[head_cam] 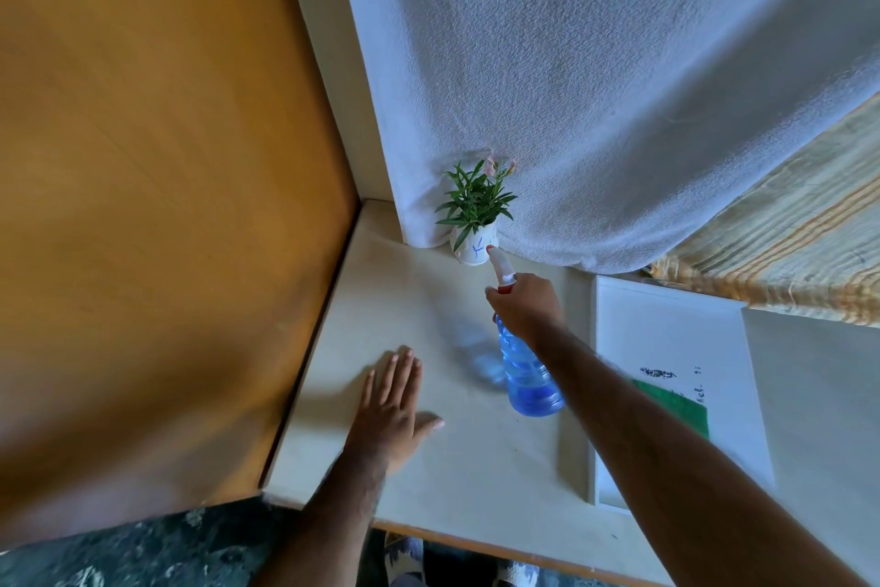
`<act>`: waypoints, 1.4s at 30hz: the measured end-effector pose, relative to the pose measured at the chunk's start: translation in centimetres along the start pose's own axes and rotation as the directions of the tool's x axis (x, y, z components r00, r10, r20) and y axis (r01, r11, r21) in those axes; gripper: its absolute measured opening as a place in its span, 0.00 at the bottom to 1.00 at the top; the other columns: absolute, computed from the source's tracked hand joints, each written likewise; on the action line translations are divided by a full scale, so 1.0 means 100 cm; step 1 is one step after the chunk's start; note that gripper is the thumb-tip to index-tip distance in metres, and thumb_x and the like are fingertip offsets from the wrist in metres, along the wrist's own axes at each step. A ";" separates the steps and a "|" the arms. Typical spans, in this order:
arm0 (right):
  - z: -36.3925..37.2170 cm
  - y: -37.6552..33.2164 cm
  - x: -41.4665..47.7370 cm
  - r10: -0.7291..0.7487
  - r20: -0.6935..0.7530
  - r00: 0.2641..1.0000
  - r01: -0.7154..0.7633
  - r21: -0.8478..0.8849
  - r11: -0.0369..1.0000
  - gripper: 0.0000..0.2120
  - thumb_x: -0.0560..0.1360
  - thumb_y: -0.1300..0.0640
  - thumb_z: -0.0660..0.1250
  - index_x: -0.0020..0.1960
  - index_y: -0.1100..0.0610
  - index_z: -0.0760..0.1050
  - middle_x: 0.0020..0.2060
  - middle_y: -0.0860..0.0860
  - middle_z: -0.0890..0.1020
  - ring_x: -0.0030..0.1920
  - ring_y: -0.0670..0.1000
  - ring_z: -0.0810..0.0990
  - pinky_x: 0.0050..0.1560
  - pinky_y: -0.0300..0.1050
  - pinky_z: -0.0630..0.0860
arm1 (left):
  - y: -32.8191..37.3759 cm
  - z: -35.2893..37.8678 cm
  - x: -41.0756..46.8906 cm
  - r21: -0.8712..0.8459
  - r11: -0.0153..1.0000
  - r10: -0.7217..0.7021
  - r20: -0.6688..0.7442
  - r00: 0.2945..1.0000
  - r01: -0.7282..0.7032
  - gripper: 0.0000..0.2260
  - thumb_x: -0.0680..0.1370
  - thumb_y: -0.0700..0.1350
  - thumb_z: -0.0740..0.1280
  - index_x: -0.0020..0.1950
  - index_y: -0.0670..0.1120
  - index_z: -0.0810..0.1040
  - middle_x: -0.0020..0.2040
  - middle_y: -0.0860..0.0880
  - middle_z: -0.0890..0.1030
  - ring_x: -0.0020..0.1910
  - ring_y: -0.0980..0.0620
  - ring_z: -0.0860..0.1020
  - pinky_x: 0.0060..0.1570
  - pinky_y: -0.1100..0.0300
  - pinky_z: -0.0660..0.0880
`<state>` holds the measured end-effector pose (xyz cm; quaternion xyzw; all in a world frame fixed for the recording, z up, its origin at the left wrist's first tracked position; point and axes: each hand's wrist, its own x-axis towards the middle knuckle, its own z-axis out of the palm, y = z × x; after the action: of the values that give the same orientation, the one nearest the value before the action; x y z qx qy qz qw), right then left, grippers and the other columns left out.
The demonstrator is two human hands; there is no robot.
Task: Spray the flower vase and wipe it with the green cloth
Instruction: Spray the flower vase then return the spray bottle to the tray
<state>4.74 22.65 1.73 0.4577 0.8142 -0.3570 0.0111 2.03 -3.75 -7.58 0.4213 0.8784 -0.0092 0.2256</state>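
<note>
Vase: we are looking at a small white flower vase point(474, 249) standing at the back of the pale tabletop point(428, 443), touching the white curtain point(619, 86), with green leaves and pink buds point(478, 196) rising from it.
Right hand: our right hand point(526, 305) is clamping around the neck of the blue spray bottle point(528, 377), its white nozzle pointing at the vase from just beside it.
Left hand: our left hand point(395, 405) is lying flat on the tabletop, fingers spread, gripping nothing.
Cloth: the green cloth point(678, 405) is lying on a white tray point(666, 329) to the right, partly hidden by our right forearm.
Handling: we are judging the vase to be light, top-heavy with leaves and easy to tip; it looks smooth and likely slippery once wet. Steadying it low on the body, below the foliage, seems safest while wiping.
Cloth handling: soft and limp, so we are expecting to bunch it in the palm.
</note>
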 end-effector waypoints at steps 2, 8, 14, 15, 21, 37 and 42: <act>0.000 -0.001 0.000 -0.001 0.010 1.000 0.001 0.017 1.000 0.10 0.69 0.48 0.65 0.40 0.54 0.79 0.33 0.52 0.86 0.40 0.52 0.84 0.45 0.47 0.81 | 0.000 0.000 0.000 -0.004 1.000 0.000 0.000 1.000 0.000 0.43 0.80 0.70 0.53 0.78 0.48 0.30 0.82 0.46 0.32 0.80 0.44 0.30 0.79 0.44 0.33; -0.003 0.002 -0.003 -0.004 0.028 1.000 0.001 0.098 0.995 0.08 0.68 0.51 0.66 0.42 0.54 0.79 0.32 0.52 0.86 0.40 0.52 0.84 0.46 0.47 0.81 | -0.001 -0.002 -0.001 -0.006 1.000 -0.002 0.020 1.000 0.002 0.43 0.80 0.70 0.51 0.79 0.48 0.29 0.82 0.46 0.31 0.80 0.44 0.30 0.80 0.43 0.34; -0.026 0.011 -0.023 -0.047 -0.095 0.994 0.081 0.395 0.915 0.08 0.68 0.59 0.68 0.44 0.48 0.79 0.25 0.47 0.84 0.29 0.44 0.84 0.34 0.38 0.75 | -0.002 -0.005 -0.002 -0.017 1.000 0.004 0.033 0.999 -0.003 0.46 0.74 0.74 0.43 0.80 0.47 0.33 0.82 0.46 0.32 0.80 0.45 0.31 0.78 0.47 0.29; -0.035 0.011 -0.026 -0.057 -0.148 0.987 0.117 0.441 0.890 0.09 0.68 0.60 0.68 0.44 0.48 0.79 0.25 0.47 0.84 0.29 0.43 0.83 0.33 0.37 0.75 | -0.002 -0.005 -0.002 -0.016 1.000 0.006 0.038 0.999 -0.005 0.46 0.72 0.75 0.40 0.80 0.46 0.32 0.82 0.46 0.31 0.80 0.45 0.30 0.77 0.48 0.28; -0.103 0.017 -0.026 -0.049 -0.451 0.891 0.310 0.525 0.793 0.12 0.68 0.60 0.68 0.49 0.48 0.81 0.31 0.46 0.86 0.32 0.44 0.85 0.33 0.33 0.76 | -0.004 -0.003 -0.001 0.020 1.000 0.000 0.067 0.998 -0.001 0.51 0.64 0.79 0.27 0.76 0.45 0.26 0.80 0.46 0.28 0.79 0.44 0.29 0.80 0.44 0.34; -0.161 0.133 0.014 0.080 -0.695 0.715 0.295 0.403 0.867 0.14 0.71 0.50 0.69 0.56 0.47 0.76 0.31 0.41 0.78 0.34 0.35 0.77 0.35 0.24 0.68 | -0.003 0.000 0.005 0.047 0.999 -0.016 0.133 0.991 0.010 0.50 0.63 0.79 0.24 0.74 0.45 0.22 0.78 0.47 0.24 0.77 0.46 0.25 0.79 0.46 0.31; -0.147 0.152 0.021 0.047 -0.691 0.721 0.320 0.392 0.863 0.15 0.72 0.45 0.74 0.52 0.53 0.77 0.36 0.42 0.80 0.38 0.37 0.79 0.41 0.26 0.70 | -0.001 -0.001 0.003 0.064 0.998 -0.019 0.120 0.993 0.012 0.51 0.63 0.78 0.22 0.75 0.45 0.23 0.78 0.47 0.24 0.78 0.46 0.26 0.80 0.45 0.33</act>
<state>19.50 37.81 3.25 0.4799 0.6768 -0.3564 -0.4297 1.73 -3.59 -7.66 0.4202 0.8657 -0.0641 0.2645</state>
